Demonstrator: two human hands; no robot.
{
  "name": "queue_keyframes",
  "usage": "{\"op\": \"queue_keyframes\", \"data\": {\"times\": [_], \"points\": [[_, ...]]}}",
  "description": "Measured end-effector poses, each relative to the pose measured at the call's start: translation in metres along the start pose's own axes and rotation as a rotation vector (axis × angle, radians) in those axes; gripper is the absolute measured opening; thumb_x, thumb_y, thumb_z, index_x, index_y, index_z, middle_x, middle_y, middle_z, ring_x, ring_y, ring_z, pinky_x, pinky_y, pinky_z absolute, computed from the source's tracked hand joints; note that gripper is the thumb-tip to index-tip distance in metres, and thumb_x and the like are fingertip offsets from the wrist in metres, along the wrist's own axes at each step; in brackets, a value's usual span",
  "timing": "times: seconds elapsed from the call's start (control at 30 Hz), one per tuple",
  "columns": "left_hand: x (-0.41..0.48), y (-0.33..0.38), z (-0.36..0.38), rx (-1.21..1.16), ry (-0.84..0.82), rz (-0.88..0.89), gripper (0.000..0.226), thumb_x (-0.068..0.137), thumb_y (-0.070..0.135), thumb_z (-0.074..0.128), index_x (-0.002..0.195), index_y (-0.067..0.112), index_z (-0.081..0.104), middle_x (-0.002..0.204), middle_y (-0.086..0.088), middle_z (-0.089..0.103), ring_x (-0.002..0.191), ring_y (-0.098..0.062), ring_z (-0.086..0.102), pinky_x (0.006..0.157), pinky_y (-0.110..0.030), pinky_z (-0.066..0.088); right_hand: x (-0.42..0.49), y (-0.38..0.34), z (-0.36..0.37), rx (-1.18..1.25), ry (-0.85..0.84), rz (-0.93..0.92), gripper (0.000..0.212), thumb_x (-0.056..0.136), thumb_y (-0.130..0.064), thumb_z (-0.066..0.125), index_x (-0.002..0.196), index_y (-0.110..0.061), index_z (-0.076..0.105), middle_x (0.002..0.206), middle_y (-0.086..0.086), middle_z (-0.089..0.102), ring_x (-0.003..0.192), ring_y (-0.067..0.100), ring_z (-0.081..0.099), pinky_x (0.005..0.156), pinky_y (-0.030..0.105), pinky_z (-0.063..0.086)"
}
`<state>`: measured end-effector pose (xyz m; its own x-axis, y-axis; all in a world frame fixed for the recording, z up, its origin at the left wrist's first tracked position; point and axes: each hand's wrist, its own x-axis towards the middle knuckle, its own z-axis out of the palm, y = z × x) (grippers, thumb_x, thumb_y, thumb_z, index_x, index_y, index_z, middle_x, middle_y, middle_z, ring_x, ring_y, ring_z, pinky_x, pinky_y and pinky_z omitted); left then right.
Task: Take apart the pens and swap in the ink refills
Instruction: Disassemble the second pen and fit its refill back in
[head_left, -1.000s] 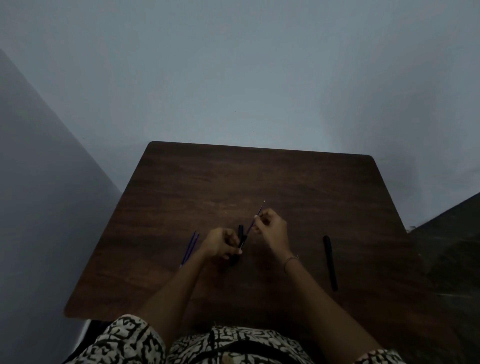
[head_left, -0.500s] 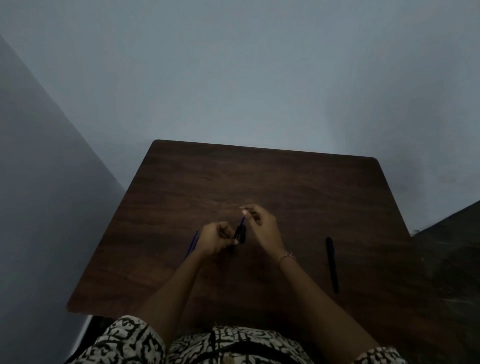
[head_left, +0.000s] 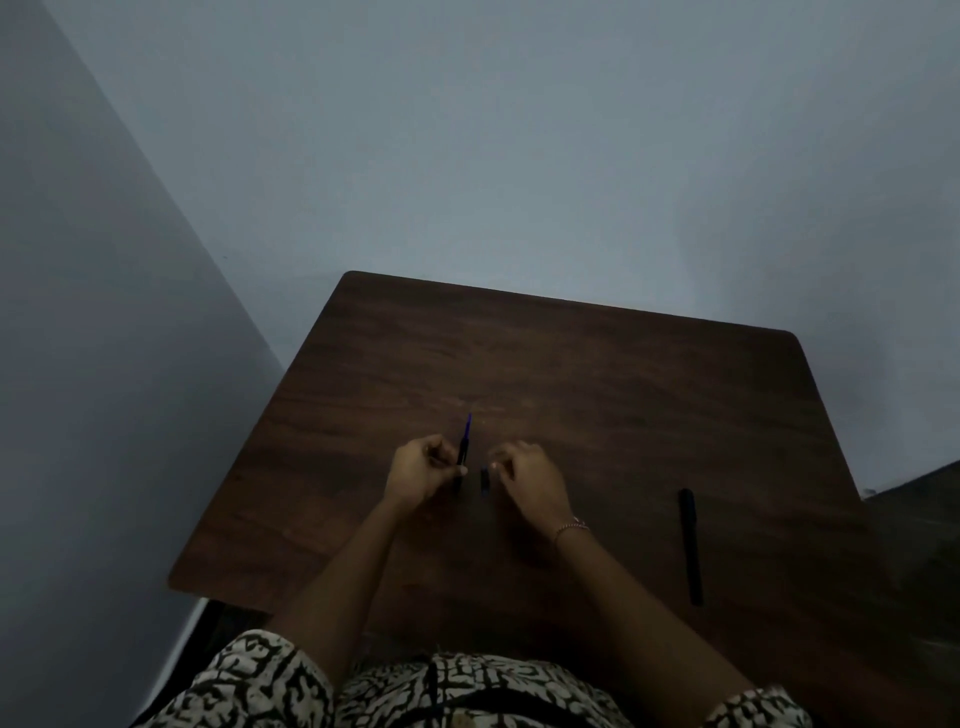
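My left hand (head_left: 422, 470) is closed around a black pen barrel (head_left: 461, 457), held roughly upright above the table. A blue ink refill (head_left: 468, 427) sticks out of the barrel's top end. My right hand (head_left: 530, 480) is just to the right, fingers curled, pinching a short black pen piece (head_left: 484, 479) at its fingertips. The two hands are a small gap apart. A second black pen (head_left: 690, 545), in one piece, lies on the table to the right. The barrel's lower part is hidden by my left fingers.
The dark wooden table (head_left: 597, 374) stands in a corner, with pale walls behind it and to the left. Its near edge meets my patterned clothing (head_left: 270, 680). A dark floor strip (head_left: 914, 499) shows past the right edge.
My right hand pushed the blue refill down into the barrel, let go of it and drew back to the right with the short black piece. The view has tilted.
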<state>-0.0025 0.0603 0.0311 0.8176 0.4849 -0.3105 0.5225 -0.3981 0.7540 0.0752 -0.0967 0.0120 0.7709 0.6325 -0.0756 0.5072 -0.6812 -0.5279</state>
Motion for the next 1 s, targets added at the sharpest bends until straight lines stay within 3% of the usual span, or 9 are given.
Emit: {"op": "queue_keyframes", "data": {"times": [0.23,0.53,0.7,0.83,0.9,1.0], "points": [[-0.006,-0.007,-0.008,0.023,0.006,0.008,0.02,0.071,0.013,0.079,0.076,0.013,0.06,0.076,-0.003,0.064,0.073,-0.016,0.06,0.073,-0.031,0.052,0.002,-0.017,0.019,-0.39,-0.195,-0.154,0.032,0.095,-0.029,0.045,0.118,-0.012,0.059,0.123,0.011,0.051,0.118,0.027,0.039,0.091,0.036,0.044],[-0.008,-0.011,-0.008,0.065,-0.043,0.011,0.02,0.072,0.015,0.079,0.082,0.011,0.062,0.083,-0.004,0.068,0.081,-0.017,0.064,0.078,-0.035,0.055,-0.001,-0.023,0.025,-0.322,-0.257,-0.075,0.028,0.093,-0.022,0.052,0.115,-0.007,0.06,0.125,0.013,0.054,0.121,0.026,0.044,0.095,0.035,0.045],[-0.004,-0.009,-0.004,0.096,-0.076,0.017,0.019,0.072,0.018,0.079,0.079,0.017,0.062,0.081,0.0,0.068,0.076,-0.013,0.063,0.073,-0.029,0.054,-0.007,-0.016,0.024,0.1,-0.158,0.13,0.016,0.087,-0.011,0.06,0.101,-0.016,0.067,0.112,0.002,0.065,0.102,0.012,0.06,0.089,0.022,0.048],[-0.003,-0.005,0.0,0.088,-0.113,-0.01,0.02,0.071,0.017,0.08,0.079,0.018,0.061,0.078,0.003,0.066,0.073,-0.01,0.062,0.063,-0.02,0.051,-0.005,-0.009,0.009,0.483,0.096,0.346,0.026,0.077,-0.007,0.072,0.1,-0.014,0.063,0.093,0.003,0.069,0.083,0.009,0.06,0.065,0.008,0.041],[-0.002,-0.004,0.002,0.09,-0.135,0.004,0.021,0.07,0.017,0.08,0.076,0.02,0.06,0.076,0.005,0.065,0.072,-0.009,0.062,0.06,-0.017,0.048,-0.002,-0.007,-0.002,0.657,0.186,0.389,0.034,0.076,-0.006,0.072,0.107,-0.015,0.06,0.09,0.002,0.068,0.083,0.012,0.063,0.064,0.011,0.044],[0.0,-0.001,0.006,0.115,-0.178,0.046,0.023,0.069,0.018,0.08,0.073,0.023,0.058,0.074,0.009,0.064,0.073,-0.007,0.062,0.062,-0.017,0.047,0.003,-0.007,-0.017,0.89,0.323,0.404,0.036,0.077,-0.001,0.071,0.108,-0.015,0.058,0.098,0.007,0.068,0.09,0.017,0.065,0.077,0.027,0.054]]}}
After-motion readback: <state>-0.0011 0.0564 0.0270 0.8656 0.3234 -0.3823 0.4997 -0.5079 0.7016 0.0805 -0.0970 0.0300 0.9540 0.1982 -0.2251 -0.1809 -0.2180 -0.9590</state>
